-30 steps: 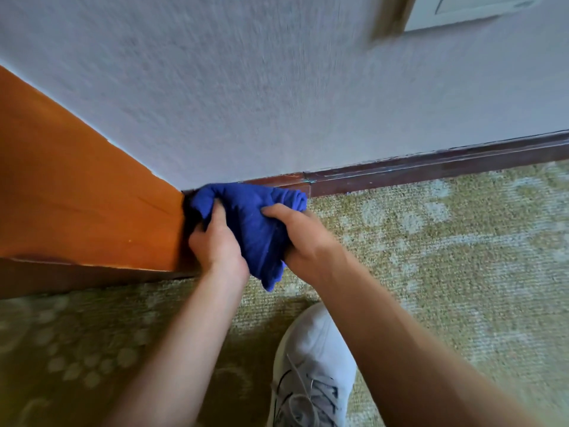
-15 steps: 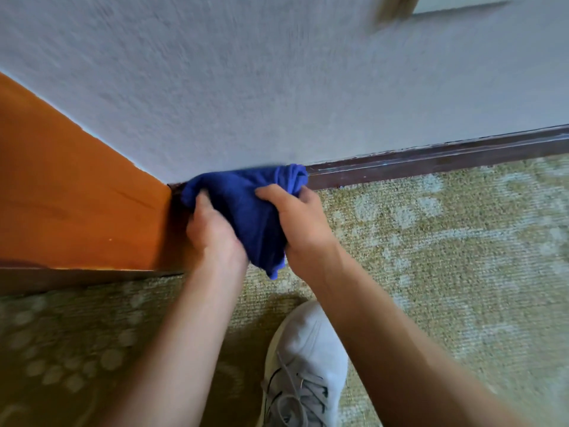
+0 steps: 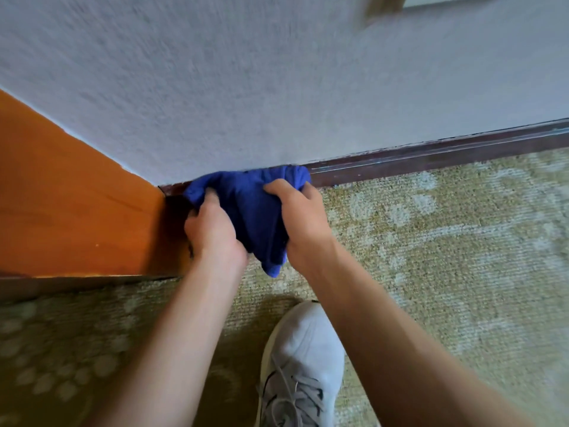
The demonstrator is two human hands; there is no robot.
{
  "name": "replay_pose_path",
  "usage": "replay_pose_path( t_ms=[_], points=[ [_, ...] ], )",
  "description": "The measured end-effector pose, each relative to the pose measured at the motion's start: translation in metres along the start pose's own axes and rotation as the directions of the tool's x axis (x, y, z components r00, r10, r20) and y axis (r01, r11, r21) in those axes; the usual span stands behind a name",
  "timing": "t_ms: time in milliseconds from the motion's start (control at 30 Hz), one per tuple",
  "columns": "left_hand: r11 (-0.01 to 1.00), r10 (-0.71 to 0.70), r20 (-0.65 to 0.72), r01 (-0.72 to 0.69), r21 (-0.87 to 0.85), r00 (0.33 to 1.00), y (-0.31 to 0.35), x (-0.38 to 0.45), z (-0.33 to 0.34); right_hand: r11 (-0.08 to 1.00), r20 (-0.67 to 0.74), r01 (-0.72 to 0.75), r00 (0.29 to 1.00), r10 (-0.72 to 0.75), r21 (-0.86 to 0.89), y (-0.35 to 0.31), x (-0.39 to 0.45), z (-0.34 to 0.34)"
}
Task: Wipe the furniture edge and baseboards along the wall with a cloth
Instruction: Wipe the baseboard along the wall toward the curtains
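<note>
Blue cloth (image 3: 252, 211): bunched in both hands, its upper edge pressed on the baseboard (image 3: 431, 155) at the centre of the frame, just right of the corner where the cabinet (image 3: 77, 204) meets the wall (image 3: 277, 87).
Left hand (image 3: 212, 232): I see the fingers curled into the left part of the cloth, gripping it, close beside the cabinet side.
Right hand (image 3: 300, 217): it grips the right part of the cloth, thumb on top, fingers wrapped around the fold.
Change: compared with one second ago, the cloth sits a little more to the right and away from the cabinet edge; a short dark piece of baseboard now shows between cabinet and cloth. Both hands keep the same grip.
Meaning: I judge that the corner part is finished and the wipe starts to travel right along the baseboard.
Remaining: the long dark strip toward the upper right of the frame is not yet touched by the cloth.
Lower frame: carpet (image 3: 446, 257) and a white shoe (image 3: 304, 359) between my forearms.
Sharpness: the frame is somewhat blurred, so dust on the strip I cannot judge.
</note>
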State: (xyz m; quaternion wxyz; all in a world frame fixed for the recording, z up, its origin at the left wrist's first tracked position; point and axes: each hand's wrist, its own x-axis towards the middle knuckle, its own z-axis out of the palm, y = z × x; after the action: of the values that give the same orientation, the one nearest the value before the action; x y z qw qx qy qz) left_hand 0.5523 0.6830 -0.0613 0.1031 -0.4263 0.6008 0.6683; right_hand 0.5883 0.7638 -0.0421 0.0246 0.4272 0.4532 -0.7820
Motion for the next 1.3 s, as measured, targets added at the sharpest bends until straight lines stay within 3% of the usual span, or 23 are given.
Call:
replay_pose_path(
  t_ms=[133, 267, 367, 467, 567, 633, 700, 800, 867, 967, 1067, 1167, 1300],
  points=[
    [0.99, -0.109, 0.224, 0.084, 0.116, 0.969, -0.021, -0.034, 0.046, 0.974, -0.239, 0.075, 0.971, -0.022, 0.216, -0.033, 0.035, -0.07],
    [0.982, -0.111, 0.207, 0.075, 0.173, 0.972, -0.018, -0.046, 0.05, 0.976, -0.264, 0.131, 0.961, -0.082, 0.173, -0.034, 0.047, -0.074],
    [0.993, -0.001, 0.034, -0.003, 0.117, 0.999, -0.005, -0.026, 0.021, 0.984, -0.134, 0.101, 0.988, -0.081, 0.15, -0.007, 0.032, -0.028],
    [0.997, 0.036, 0.002, -0.036, 0.07, 0.999, -0.003, -0.015, 0.012, 0.987, -0.027, 0.051, 0.998, -0.048, 0.153, 0.004, 0.029, -0.016],
    [0.989, -0.019, 0.176, -0.007, 0.148, 0.984, -0.016, -0.023, 0.031, 0.97, -0.125, 0.134, 0.986, -0.11, 0.202, -0.015, 0.038, -0.053],
    [0.974, -0.163, 0.372, 0.088, 0.21, 0.914, -0.023, -0.034, 0.051, 0.948, -0.26, 0.197, 0.957, -0.13, 0.251, -0.028, 0.051, -0.085],
    [0.953, -0.245, 0.44, 0.132, 0.272, 0.864, -0.029, -0.038, 0.066, 0.947, -0.339, 0.229, 0.93, -0.144, 0.227, -0.035, 0.057, -0.106],
    [0.955, -0.133, 0.381, 0.017, 0.295, 0.915, -0.036, -0.037, 0.054, 0.976, -0.324, 0.184, 0.936, -0.137, 0.119, -0.023, 0.049, -0.102],
    [0.946, -0.057, 0.301, -0.045, 0.322, 0.952, -0.045, -0.034, 0.023, 0.995, -0.251, 0.055, 0.967, -0.034, 0.08, 0.001, 0.036, -0.086],
    [0.989, -0.052, 0.16, 0.029, 0.144, 0.986, -0.057, -0.024, -0.024, 0.992, -0.123, -0.117, 0.985, 0.121, 0.04, 0.038, 0.015, -0.062],
    [0.992, -0.115, 0.161, 0.106, 0.063, 0.98, -0.052, -0.014, -0.028, 0.996, -0.052, -0.081, 0.996, 0.079, -0.028, 0.036, 0.021, -0.049],
    [0.991, -0.1, 0.113, 0.089, 0.1, 0.989, -0.034, 0.006, 0.004, 1.0, -0.008, -0.011, 1.0, 0.011, -0.009, 0.005, 0.042, -0.047],
    [0.98, -0.099, 0.23, 0.055, 0.192, 0.968, -0.034, 0.002, 0.01, 0.995, -0.148, -0.015, 0.989, 0.029, 0.097, -0.005, 0.045, -0.056]
  ],
)
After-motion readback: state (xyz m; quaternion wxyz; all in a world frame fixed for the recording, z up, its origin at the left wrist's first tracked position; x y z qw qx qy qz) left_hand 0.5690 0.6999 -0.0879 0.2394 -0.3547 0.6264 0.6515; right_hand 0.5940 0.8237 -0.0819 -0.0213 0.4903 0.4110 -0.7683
